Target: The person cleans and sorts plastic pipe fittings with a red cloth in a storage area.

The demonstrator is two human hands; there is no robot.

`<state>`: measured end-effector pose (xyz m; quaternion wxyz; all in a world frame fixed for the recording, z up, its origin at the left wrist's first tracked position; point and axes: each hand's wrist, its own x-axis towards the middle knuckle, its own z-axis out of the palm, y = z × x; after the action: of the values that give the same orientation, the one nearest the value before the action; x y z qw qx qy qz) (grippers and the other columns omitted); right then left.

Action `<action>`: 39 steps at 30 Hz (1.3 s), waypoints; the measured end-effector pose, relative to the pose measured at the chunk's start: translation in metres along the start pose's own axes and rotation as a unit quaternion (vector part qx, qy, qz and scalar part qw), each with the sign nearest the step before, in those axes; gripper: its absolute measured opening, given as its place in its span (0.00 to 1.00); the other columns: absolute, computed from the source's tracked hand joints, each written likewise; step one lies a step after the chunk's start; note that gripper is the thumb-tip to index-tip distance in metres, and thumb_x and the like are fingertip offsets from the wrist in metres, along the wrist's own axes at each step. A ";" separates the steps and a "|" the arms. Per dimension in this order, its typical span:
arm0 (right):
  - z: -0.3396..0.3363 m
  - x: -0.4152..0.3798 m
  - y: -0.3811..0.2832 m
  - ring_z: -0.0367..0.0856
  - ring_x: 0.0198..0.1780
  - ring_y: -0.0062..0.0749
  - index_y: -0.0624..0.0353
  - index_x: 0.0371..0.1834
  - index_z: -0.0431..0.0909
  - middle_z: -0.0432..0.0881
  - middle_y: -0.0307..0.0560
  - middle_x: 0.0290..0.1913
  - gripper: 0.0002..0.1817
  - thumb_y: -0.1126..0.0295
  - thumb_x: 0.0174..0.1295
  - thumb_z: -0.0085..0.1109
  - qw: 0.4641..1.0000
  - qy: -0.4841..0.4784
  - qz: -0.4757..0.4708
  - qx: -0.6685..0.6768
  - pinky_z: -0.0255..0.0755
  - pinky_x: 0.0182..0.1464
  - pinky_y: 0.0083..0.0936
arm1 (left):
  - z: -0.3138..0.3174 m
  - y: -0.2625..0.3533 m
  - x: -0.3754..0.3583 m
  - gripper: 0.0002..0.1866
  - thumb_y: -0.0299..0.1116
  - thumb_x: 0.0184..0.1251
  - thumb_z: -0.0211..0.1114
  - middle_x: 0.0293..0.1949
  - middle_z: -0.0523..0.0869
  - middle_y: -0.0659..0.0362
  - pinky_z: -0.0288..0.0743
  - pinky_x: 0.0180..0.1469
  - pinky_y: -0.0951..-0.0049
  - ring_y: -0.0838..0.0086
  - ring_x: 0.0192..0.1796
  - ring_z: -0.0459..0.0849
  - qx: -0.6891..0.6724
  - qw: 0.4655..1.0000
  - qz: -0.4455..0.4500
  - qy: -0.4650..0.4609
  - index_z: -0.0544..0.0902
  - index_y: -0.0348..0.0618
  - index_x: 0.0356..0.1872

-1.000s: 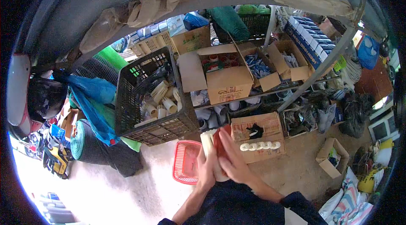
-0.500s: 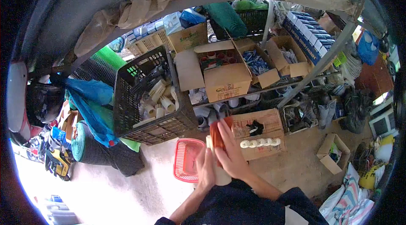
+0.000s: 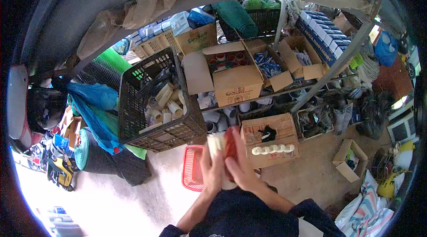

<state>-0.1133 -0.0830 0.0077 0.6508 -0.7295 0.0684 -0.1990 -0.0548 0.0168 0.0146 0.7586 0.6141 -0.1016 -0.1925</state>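
Observation:
My left hand (image 3: 211, 170) is closed round a cream-coloured plastic pipe fitting (image 3: 216, 142), with its upper end showing above the fingers. My right hand (image 3: 242, 168) presses a reddish-brown cloth-like piece (image 3: 230, 145) against the fitting's side. Both hands meet in front of my body, and their fingers blur a little. Below and left of them is a red plastic basket (image 3: 187, 175), partly covered by my left hand. Beyond my right hand, a row of several cream ribbed fittings (image 3: 273, 149) lies on a cardboard box (image 3: 253, 159), with a crumpled black item (image 3: 267, 133) behind them.
A black crate (image 3: 169, 134) of pale pipe fittings stands at left. Open cardboard boxes (image 3: 238, 92) sit on the rack, whose slanted metal post (image 3: 331, 70) runs down at right. A dark mesh roll (image 3: 111, 161) and a small open box (image 3: 347, 172) are on the floor.
The reddish-brown piece and the fitting have turned and come slightly lower between my hands. My right hand's fingers have curled more, and the fitting's end shows more clearly.

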 end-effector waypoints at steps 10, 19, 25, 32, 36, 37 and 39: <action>-0.008 -0.006 0.011 0.65 0.73 0.49 0.71 0.79 0.44 0.65 0.66 0.72 0.37 0.61 0.74 0.43 0.999 -0.017 -0.017 0.048 0.52 0.75 0.34 | -0.020 -0.005 -0.005 0.31 0.50 0.81 0.43 0.64 0.74 0.49 0.67 0.67 0.64 0.64 0.65 0.73 0.041 0.998 0.031 -0.023 0.61 0.34 0.72; -0.043 0.044 -0.043 0.66 0.72 0.48 0.64 0.71 0.63 0.70 0.59 0.69 0.27 0.65 0.72 0.47 0.980 -0.140 -0.122 -0.065 0.55 0.74 0.37 | -0.030 -0.033 -0.007 0.42 0.58 0.66 0.63 0.61 0.78 0.53 0.74 0.62 0.62 0.65 0.61 0.80 0.064 0.976 -0.132 -0.164 0.62 0.41 0.72; -0.047 0.042 -0.054 0.80 0.48 0.49 0.59 0.47 0.76 0.80 0.52 0.51 0.11 0.68 0.66 0.53 0.959 -0.231 -0.068 -0.153 0.73 0.49 0.40 | -0.038 0.029 0.004 0.30 0.45 0.49 0.79 0.35 0.86 0.49 0.82 0.39 0.61 0.54 0.38 0.88 0.416 0.856 0.186 -0.243 0.79 0.35 0.48; -0.034 0.029 -0.056 0.76 0.32 0.22 0.63 0.34 0.79 0.81 0.43 0.30 0.10 0.70 0.70 0.50 0.996 -0.054 0.065 0.005 0.68 0.36 0.24 | -0.038 0.056 -0.002 0.32 0.46 0.44 0.79 0.38 0.84 0.51 0.84 0.38 0.62 0.57 0.40 0.88 0.484 0.769 0.354 -0.221 0.78 0.36 0.47; -0.028 0.037 -0.043 0.78 0.37 0.28 0.65 0.36 0.77 0.81 0.48 0.41 0.09 0.75 0.68 0.46 0.982 -0.080 -0.147 -0.089 0.72 0.46 0.28 | -0.041 0.032 0.008 0.33 0.49 0.44 0.79 0.34 0.84 0.53 0.83 0.37 0.61 0.57 0.36 0.87 0.467 0.788 0.339 -0.216 0.79 0.36 0.46; -0.032 0.041 -0.041 0.79 0.40 0.30 0.66 0.36 0.76 0.80 0.49 0.43 0.09 0.76 0.68 0.44 0.972 -0.113 -0.178 -0.103 0.72 0.49 0.29 | -0.040 0.028 0.008 0.33 0.50 0.44 0.78 0.34 0.84 0.54 0.83 0.36 0.61 0.56 0.34 0.87 0.459 0.791 0.345 -0.214 0.79 0.36 0.46; -0.039 0.041 -0.031 0.78 0.38 0.31 0.64 0.35 0.78 0.81 0.48 0.39 0.11 0.69 0.72 0.48 0.983 -0.135 0.075 0.099 0.72 0.46 0.31 | -0.038 0.029 0.010 0.31 0.49 0.47 0.77 0.34 0.86 0.53 0.84 0.37 0.62 0.55 0.33 0.88 0.443 0.779 0.373 -0.241 0.80 0.36 0.47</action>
<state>-0.0960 -0.1292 0.0490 0.7357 -0.6749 0.0142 -0.0549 -0.0254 0.0516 0.0336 0.3660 0.7298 -0.5766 0.0303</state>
